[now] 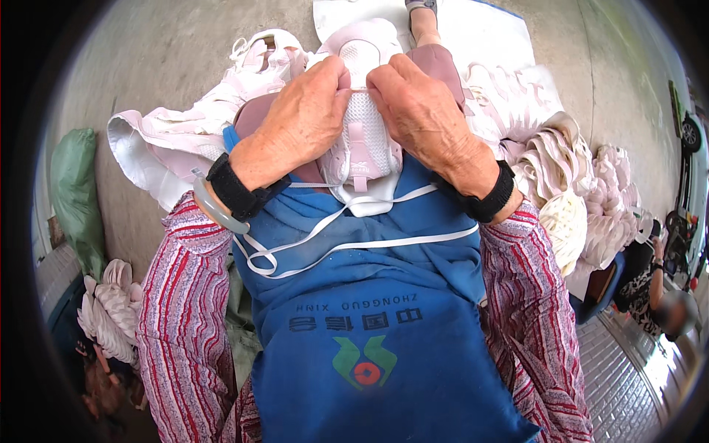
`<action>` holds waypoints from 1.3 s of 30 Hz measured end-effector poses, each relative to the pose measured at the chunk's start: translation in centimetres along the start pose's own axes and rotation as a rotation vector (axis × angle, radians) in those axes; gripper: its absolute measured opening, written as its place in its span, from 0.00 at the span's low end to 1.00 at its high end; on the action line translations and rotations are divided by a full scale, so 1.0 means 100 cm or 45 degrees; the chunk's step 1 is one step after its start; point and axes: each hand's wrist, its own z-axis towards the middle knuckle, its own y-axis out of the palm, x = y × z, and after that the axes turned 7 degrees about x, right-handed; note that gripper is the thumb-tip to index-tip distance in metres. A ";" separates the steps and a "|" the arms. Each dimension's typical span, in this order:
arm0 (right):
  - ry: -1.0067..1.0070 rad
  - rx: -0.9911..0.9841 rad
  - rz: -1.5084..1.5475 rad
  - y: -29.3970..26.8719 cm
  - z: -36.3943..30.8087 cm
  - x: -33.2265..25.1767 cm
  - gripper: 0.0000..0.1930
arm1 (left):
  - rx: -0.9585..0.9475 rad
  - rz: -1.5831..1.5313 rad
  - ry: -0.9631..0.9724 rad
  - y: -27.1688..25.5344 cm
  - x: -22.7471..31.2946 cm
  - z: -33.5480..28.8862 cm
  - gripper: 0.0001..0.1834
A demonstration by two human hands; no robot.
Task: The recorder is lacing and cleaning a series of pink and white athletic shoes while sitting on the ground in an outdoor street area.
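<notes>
From the head view, I can see a pale pink and white shoe (pixel 358 148) at upper centre, lying over the lap with its mesh tongue facing up; the left hand (pixel 303 122) and the right hand (pixel 432 118) stand a little apart on either side of it, fingers curled in and pinching at the edges of its opening; whether a bit of lace is caught between those fingertips too, I cannot tell. A long white lace (pixel 384 241) trails from the shoe, looping across the blue apron (pixel 369 303) in the middle of the frame; both wrists wear a black band (pixel 238 186), and the left has a pale bracelet (pixel 220 207) beside it; striped sleeves (pixel 188 310) run down to the lower edge.

At upper left, more pink and white shoe pieces (pixel 166 136) lie spread near the left hand; a heap of similar pieces (pixel 554 162) fills the right side, with a cream bundle (pixel 565 229) by it; a green sack (pixel 77 196) stands at far left; another person (pixel 653 284) sits at lower right, in front of a tiled floor (pixel 628 369).
</notes>
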 end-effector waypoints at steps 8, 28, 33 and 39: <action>0.060 -0.031 0.060 0.006 -0.001 0.007 0.03 | 0.024 0.041 -0.023 -0.001 0.004 0.000 0.06; 0.181 0.093 0.238 0.009 -0.006 0.003 0.05 | 0.001 0.284 0.044 -0.001 0.010 0.000 0.07; 0.163 0.041 0.251 0.014 -0.003 0.006 0.04 | 0.018 0.188 0.033 -0.001 0.005 -0.001 0.08; 0.147 0.035 0.142 0.008 -0.005 0.000 0.04 | -0.064 0.051 -0.213 -0.015 0.009 -0.006 0.07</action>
